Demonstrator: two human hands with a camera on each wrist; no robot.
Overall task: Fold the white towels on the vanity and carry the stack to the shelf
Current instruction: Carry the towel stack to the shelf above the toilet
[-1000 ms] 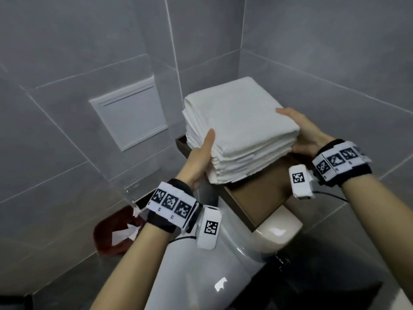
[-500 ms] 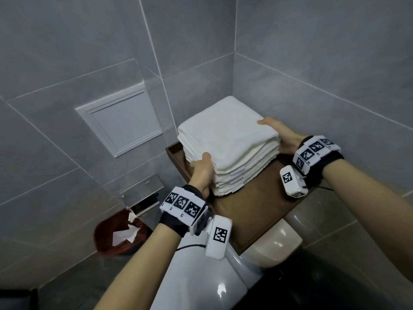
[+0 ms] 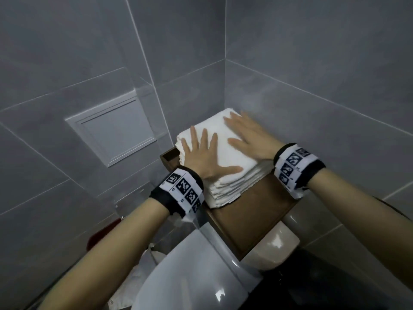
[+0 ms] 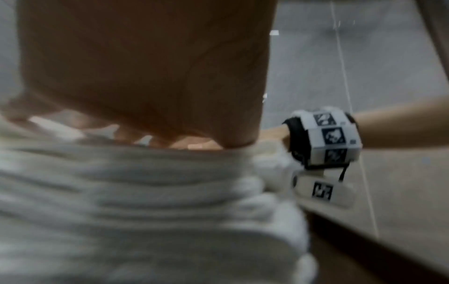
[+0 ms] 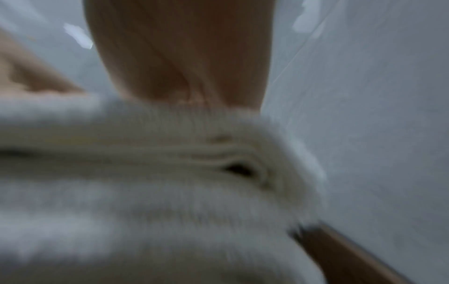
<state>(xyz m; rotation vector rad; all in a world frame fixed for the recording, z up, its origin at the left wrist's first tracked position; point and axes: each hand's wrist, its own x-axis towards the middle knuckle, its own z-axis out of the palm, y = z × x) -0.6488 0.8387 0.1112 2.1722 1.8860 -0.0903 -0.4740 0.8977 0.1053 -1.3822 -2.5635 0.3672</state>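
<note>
The stack of white towels (image 3: pixel 230 175) is set on the brown wooden shelf (image 3: pixel 252 218) in the far right corner of the grey tiled walls, above the toilet (image 3: pixel 190 271). The left hand (image 3: pixel 204 156) is laid flat on the near left part of the top towel, fingers spread and straight. The right hand (image 3: pixel 250 136) is pressed flat on the far right part, fingers likewise extended; nothing is grasped by either hand
</note>
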